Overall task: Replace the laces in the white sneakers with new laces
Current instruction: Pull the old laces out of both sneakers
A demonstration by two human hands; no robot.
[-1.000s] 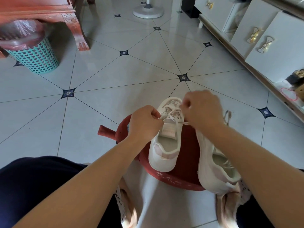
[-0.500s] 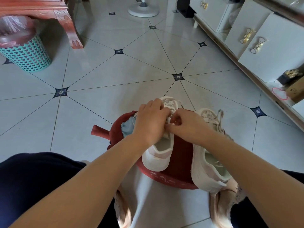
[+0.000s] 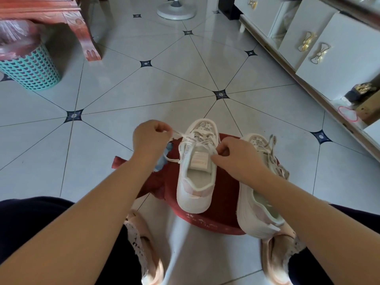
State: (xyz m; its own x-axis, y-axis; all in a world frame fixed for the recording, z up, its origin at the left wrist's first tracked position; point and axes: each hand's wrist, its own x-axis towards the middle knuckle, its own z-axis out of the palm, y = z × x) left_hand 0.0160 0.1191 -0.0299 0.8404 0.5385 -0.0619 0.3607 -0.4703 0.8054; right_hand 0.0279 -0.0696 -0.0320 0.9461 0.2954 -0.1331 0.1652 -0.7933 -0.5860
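Two white sneakers stand on a low red stool. The left sneaker points away from me, its white lace partly threaded near the toe. My left hand pinches one end of that lace and holds it out to the left of the shoe. My right hand pinches the lace at the shoe's right eyelets, beside the tongue. The right sneaker lies tilted at the stool's right edge, its greyish lace hanging loose.
A bluish cloth or lace bundle lies on the stool under my left wrist. A teal basket and a red wooden table leg stand far left. White cabinets line the right. A fan base stands far back. My slippered feet flank the stool.
My hands were together over the shoe's laces half a second ago. The left hand has since pulled a lace end out to the left; the right hand moved to the shoe's right side.
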